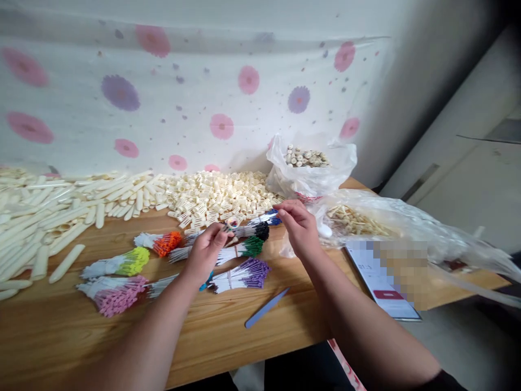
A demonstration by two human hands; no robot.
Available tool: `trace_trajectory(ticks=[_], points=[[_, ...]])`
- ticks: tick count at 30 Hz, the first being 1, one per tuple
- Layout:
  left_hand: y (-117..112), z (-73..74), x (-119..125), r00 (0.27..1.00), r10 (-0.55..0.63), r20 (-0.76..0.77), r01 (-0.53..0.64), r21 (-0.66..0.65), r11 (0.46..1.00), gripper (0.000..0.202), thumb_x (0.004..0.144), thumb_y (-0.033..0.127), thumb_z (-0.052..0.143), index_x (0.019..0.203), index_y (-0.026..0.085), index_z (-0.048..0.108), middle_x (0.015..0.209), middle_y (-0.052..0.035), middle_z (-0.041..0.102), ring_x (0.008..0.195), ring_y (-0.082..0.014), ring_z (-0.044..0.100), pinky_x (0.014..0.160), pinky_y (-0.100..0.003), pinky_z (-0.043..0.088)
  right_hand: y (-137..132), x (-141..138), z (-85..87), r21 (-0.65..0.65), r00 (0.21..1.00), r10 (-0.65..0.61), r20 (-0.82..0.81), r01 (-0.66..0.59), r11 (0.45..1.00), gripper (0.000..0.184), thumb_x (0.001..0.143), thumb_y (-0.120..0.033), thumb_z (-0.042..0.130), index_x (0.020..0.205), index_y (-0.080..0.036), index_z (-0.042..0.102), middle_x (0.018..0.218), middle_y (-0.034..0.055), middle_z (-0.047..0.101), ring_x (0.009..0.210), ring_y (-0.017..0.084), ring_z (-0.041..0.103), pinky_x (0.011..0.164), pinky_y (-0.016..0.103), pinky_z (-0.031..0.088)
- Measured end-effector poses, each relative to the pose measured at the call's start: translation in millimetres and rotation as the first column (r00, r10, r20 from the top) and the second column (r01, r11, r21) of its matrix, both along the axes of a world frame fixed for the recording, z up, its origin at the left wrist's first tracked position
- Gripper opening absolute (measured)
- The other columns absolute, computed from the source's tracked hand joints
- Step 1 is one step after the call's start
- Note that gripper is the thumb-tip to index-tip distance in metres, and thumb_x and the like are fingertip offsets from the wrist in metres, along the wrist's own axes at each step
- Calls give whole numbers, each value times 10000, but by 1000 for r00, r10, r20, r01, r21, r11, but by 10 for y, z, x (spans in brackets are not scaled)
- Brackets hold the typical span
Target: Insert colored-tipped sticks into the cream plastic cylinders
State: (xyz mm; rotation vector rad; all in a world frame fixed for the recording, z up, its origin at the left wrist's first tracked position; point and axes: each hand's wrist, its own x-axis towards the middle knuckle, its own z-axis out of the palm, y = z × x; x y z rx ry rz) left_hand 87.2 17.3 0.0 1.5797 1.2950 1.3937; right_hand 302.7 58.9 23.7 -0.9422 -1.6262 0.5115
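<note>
My left hand [206, 251] hovers over the bundles of coloured-tipped sticks, its fingers pinched on a small round piece [232, 222] I cannot make out clearly. My right hand [299, 225] is raised just to the right, fingers curled and pinched, close to the blue-tipped bundle [266, 218]; what it holds is too small to name. Under and around the hands lie the black-tipped bundle [254, 231], green-tipped bundle [244, 249], purple-tipped bundle [244, 275] and orange-tipped bundle [160, 242].
A wooden table [228, 336] carries a heap of cream ribbed pieces [215, 198], long cream tubes [49, 212] at left, yellow-green [118, 264] and pink [114, 296] bundles, a blue nail file [266, 307], plastic bags of beads [309, 163] and small parts [358, 220], and a phone [385, 277].
</note>
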Motion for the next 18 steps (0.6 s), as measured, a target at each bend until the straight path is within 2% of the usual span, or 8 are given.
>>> trace_trajectory(ticks=[3, 5, 7, 9, 12, 15, 18], points=[[15, -4, -11, 998, -1, 63, 2, -6, 1000, 514, 698, 695, 574, 759, 186, 556, 703, -18, 569, 622, -148, 500, 574, -262, 410, 110, 331, 79, -52, 925, -160, 345, 189, 981, 217, 841, -231, 517, 966, -174, 686, 883, 54, 686, 788, 158, 624, 733, 276, 490], [13, 14, -2, 999, 0, 41, 1, -13, 1000, 473, 681, 653, 621, 703, 190, 528, 622, 17, 507, 562, -127, 443, 534, -251, 373, 179, 642, 134, -71, 863, -230, 450, 291, 954, 210, 815, -175, 517, 913, -175, 703, 891, 68, 707, 818, 179, 633, 766, 285, 469], [0, 42, 13, 999, 28, -21, -29, -20, 999, 410, 702, 576, 636, 653, 190, 508, 567, 40, 446, 534, -117, 401, 523, -246, 343, 278, 981, 179, -91, 769, -298, 565, 417, 904, 220, 789, -111, 506, 845, -159, 714, 861, 97, 711, 841, 206, 638, 790, 310, 449], [-18, 73, 27, 994, 55, -95, -56, -16, 998, 352, 734, 496, 621, 618, 186, 500, 552, 46, 421, 533, -115, 386, 530, -245, 333, 409, 1291, 203, -139, 682, -281, 675, 491, 860, 152, 736, -78, 572, 714, -141, 708, 716, 96, 697, 763, 217, 646, 746, 319, 453], [-39, 115, 35, 982, 46, -181, -49, -13, 999, 311, 765, 427, 587, 595, 185, 493, 557, 43, 425, 554, -119, 399, 547, -243, 343, 595, 1613, 187, -217, 594, -154, 790, 506, 835, 157, 743, -144, 664, 587, -140, 645, 553, 18, 627, 598, 148, 613, 655, 288, 478], [-47, 145, 38, 972, 45, -230, -47, -1, 999, 317, 764, 426, 579, 579, 189, 477, 545, 47, 412, 546, -120, 392, 534, -239, 331, 671, 1746, 132, -239, 527, -62, 848, 484, 842, 200, 802, -232, 661, 626, -141, 635, 540, -34, 603, 530, 96, 572, 603, 256, 485], [-52, 159, 44, 966, 55, -252, -54, 10, 998, 329, 762, 419, 574, 557, 195, 448, 518, 55, 359, 519, -115, 352, 514, -238, 303, 659, 1764, 73, -193, 472, -51, 880, 453, 871, 215, 835, -176, 574, 658, -144, 692, 635, -5, 656, 615, 91, 614, 634, 216, 448]])
